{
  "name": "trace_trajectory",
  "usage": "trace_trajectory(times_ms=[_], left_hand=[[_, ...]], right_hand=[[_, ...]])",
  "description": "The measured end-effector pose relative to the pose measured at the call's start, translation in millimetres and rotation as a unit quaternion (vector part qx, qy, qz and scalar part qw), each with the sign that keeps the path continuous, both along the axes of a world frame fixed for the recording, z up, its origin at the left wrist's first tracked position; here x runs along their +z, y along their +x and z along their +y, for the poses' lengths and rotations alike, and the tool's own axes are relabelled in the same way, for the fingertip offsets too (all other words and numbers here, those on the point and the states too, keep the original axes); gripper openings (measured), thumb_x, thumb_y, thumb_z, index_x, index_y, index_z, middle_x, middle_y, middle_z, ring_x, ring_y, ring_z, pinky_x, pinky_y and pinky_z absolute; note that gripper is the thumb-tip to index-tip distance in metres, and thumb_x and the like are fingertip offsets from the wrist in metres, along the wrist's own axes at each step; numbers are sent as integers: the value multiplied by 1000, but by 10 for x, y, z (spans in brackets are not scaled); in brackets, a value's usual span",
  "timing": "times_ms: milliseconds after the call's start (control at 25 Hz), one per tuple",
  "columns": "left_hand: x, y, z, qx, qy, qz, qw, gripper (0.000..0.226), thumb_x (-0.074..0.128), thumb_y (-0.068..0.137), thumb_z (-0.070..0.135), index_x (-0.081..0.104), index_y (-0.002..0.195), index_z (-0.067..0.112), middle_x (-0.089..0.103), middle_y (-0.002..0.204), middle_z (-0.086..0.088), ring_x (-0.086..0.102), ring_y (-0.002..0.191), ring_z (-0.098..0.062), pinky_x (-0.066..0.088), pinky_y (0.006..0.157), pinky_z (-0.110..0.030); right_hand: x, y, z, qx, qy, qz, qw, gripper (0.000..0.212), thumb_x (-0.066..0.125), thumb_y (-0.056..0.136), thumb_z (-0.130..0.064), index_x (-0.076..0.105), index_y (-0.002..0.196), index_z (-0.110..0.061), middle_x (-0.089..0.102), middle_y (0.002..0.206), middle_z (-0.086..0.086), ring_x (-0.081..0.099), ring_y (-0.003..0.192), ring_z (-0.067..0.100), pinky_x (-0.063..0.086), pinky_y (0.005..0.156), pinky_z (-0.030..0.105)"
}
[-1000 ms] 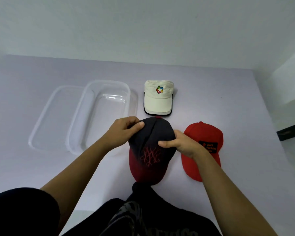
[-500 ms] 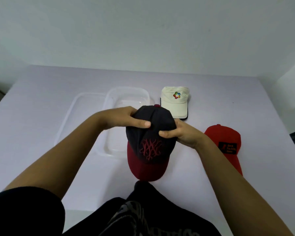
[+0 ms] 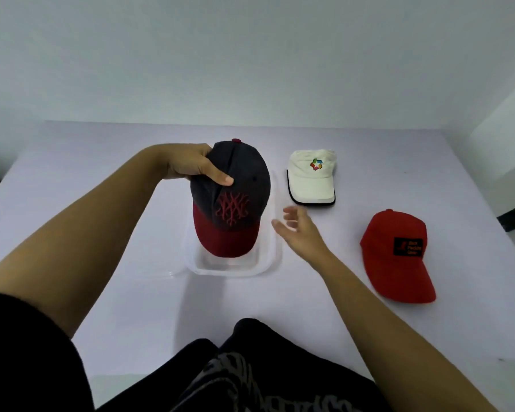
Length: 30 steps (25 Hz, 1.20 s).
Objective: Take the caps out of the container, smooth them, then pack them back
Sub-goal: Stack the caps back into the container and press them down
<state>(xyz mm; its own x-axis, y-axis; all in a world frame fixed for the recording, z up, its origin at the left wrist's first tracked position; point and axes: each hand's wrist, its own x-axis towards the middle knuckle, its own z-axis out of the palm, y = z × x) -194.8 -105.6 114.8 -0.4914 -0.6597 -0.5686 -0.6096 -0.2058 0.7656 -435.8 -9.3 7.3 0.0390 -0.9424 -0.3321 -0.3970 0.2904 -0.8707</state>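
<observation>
While the left hand (image 3: 191,165) grips the crown of the dark cap (image 3: 235,188) from its ten o'clock side, thumb laid across the front panel above the red embroidery, the cap hangs over the clear container (image 3: 235,270) with its maroon brim pointing to six o'clock, towards the person. Whether the brim touches the container's floor cannot be told. Taking the container as the centre of the dial, the right hand (image 3: 301,233) sits at three o'clock, just beside the rim, fingers loosely spread and holding nothing, apart from the dark cap. At about one o'clock the white cap (image 3: 311,179) lies on the pale table (image 3: 369,162), its colourful logo facing up and its dark-edged brim towards six. Further out, between three and four o'clock, the red cap (image 3: 396,254) rests on the table with a black patch on its front and its brim angled to five o'clock, well apart from both hands
</observation>
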Motion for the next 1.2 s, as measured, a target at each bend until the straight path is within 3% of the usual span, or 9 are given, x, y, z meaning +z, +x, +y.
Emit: trace_trajectory(times_ms=[120, 240, 400, 600, 760, 880, 960, 1080, 1200], left_hand=[[-266, 2, -120, 18, 19, -27, 999, 67, 88, 46, 36, 70, 104, 11, 75, 102, -6, 70, 99, -26, 56, 86, -35], [-687, -65, -98, 6, 81, -67, 994, 70, 88, 43, 35, 68, 106, 12, 72, 110, -11, 68, 103, -30, 53, 94, -42], [-1040, -119, -50, 20, 119, -76, 990, 77, 88, 44, 39, 62, 114, 20, 66, 121, -8, 60, 112, -30, 45, 101, -48], [-1246, -145, -146, 101, -23, -128, 986, 59, 78, 75, 27, 50, 125, 11, 57, 126, -9, 53, 113, -28, 44, 100, -43], [-1430, -214, -59, 120, -117, -218, 961, 76, 73, 79, 34, 36, 138, 6, 45, 136, -17, 48, 120, -33, 45, 98, -40], [-1336, -262, -47, 92, -133, -282, 946, 86, 69, 82, 39, 23, 148, 9, 25, 149, -20, 28, 137, -38, 34, 110, -47], [-1133, -394, -60, 118, -185, -258, 941, 83, 67, 84, 34, 21, 149, 11, 20, 153, -18, 18, 141, -36, 26, 113, -45], [-841, -799, 50, 210, -307, -132, 919, 66, 59, 90, 24, 28, 147, 9, 30, 151, -12, 28, 140, -26, 27, 113, -37], [-769, -1449, 216, 218, -319, -45, 921, 59, 56, 92, 22, 33, 145, 10, 40, 148, -6, 42, 132, -19, 35, 109, -31]], right_hand=[[-391, 72, 346, 99, 85, 116, 985, 74, 68, 82, -33, 26, 143, -24, 42, 138, 8, 53, 117, 24, 46, 97, 34], [-407, 179, 450, 3, 132, 13, 991, 72, 66, 85, -24, 25, 143, -29, 46, 132, 11, 65, 95, 24, 54, 89, 35], [-385, 231, 504, -62, 152, -57, 985, 65, 63, 87, -13, 31, 142, -27, 45, 130, 13, 64, 80, 17, 53, 65, 15], [-406, 215, 508, -69, 148, -58, 985, 65, 64, 87, -14, 31, 142, -26, 46, 130, 12, 65, 88, 22, 54, 70, 17], [-399, 196, 488, -62, 153, -62, 984, 66, 65, 86, -17, 31, 142, -26, 46, 121, 6, 66, 78, 16, 56, 79, 25], [-356, 158, 457, -7, 162, -9, 987, 68, 65, 85, -26, 27, 142, -27, 44, 136, 8, 61, 105, 23, 49, 94, 31], [-245, 51, 368, 12, 152, 7, 988, 66, 64, 85, -28, 30, 142, -23, 41, 142, 5, 51, 121, 23, 43, 94, 28], [-2, -250, 162, -78, 44, -31, 996, 42, 59, 89, -20, 47, 129, -21, 52, 132, -2, 54, 112, 14, 44, 85, 24], [103, -768, 1, -138, -90, -42, 986, 27, 55, 90, -10, 58, 115, -19, 59, 112, -6, 55, 103, 10, 45, 88, 25]])
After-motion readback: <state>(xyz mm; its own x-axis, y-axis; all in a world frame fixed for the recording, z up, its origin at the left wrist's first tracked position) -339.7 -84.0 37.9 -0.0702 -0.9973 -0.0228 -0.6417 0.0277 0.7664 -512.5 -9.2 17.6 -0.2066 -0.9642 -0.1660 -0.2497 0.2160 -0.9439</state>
